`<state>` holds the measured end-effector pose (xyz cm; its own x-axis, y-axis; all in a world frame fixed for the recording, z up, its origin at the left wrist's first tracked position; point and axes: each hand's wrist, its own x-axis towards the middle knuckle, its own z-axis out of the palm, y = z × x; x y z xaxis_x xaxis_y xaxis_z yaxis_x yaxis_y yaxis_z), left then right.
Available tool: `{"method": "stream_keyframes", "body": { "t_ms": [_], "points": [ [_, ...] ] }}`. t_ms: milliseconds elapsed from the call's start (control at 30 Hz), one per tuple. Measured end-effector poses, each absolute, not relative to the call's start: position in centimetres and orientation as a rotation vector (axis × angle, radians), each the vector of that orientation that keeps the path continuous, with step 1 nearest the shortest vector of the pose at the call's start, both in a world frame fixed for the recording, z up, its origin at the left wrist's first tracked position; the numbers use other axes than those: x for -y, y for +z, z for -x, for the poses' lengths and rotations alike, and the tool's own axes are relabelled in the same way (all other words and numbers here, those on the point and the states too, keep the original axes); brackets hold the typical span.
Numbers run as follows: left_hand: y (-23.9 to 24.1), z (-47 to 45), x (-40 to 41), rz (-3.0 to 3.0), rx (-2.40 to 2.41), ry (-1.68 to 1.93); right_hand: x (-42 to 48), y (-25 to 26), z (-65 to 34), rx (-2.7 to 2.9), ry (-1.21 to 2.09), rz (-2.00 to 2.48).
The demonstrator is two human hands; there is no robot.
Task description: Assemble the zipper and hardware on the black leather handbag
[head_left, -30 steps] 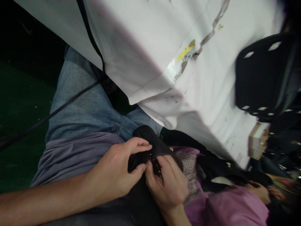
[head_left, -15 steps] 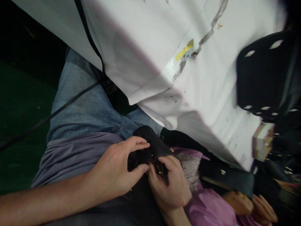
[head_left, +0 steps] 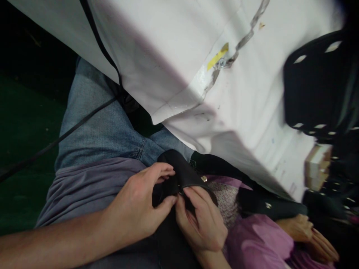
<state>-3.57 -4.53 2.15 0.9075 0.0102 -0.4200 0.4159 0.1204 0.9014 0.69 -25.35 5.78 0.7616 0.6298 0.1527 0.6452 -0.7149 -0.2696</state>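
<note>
Across my lap lies a black leather-like bag (head_left: pixel 193 168), its kind only partly clear, with a small gold-coloured metal fitting. My left hand (head_left: pixel 141 194) curves round a fold of it from the left, thumb and fingers on either side of the black material. My right hand (head_left: pixel 203 220) pinches the edge of its flap, thumb and forefinger pressed together near the left thumb. What lies inside the right hand's pinch is hidden by the fingers.
A white-covered table (head_left: pixel 174 67) with a torn edge and yellow tape (head_left: pixel 217 56) stands ahead. Black studded pieces (head_left: pixel 311 82) and a small box (head_left: pixel 316 168) sit at the right. Beside me, a person's hands (head_left: pixel 297 228) hold a black piece. A black cord (head_left: pixel 84 121) crosses at left.
My right fingers have closed in on the flap edge, covering the gold-coloured piece seen between them before. My left hand has barely moved. The neighbouring person's hands have shifted right.
</note>
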Motion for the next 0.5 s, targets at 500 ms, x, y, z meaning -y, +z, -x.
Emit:
{"method": "stream_keyframes", "body": {
  "t_ms": [500],
  "points": [
    [2.3,2.5,4.7,-1.535,-0.231,-0.236,25.9,5.5,-1.0,0.722,-0.056,2.570]
  ]
}}
